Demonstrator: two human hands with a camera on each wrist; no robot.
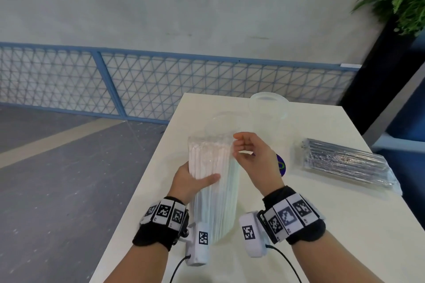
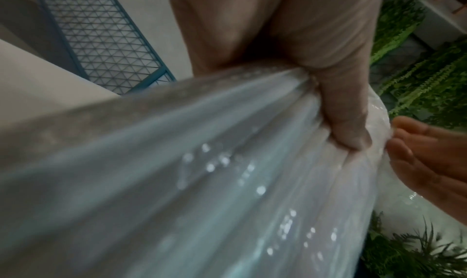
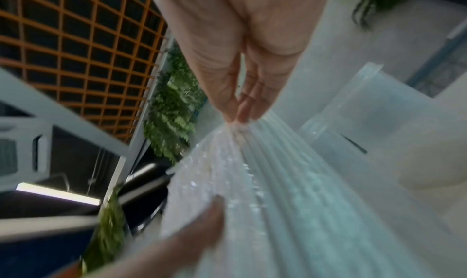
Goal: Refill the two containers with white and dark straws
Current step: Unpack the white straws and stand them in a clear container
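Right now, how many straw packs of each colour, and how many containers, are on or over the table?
White straw pack: 1, held by left hand and right hand
Dark straw pack: 1
Clear containers: 2
Total: 4

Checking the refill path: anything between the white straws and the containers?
Yes: the white straws are sealed in their plastic wrap, which the right hand pinches at the top. Otherwise the near container stands unobstructed behind.
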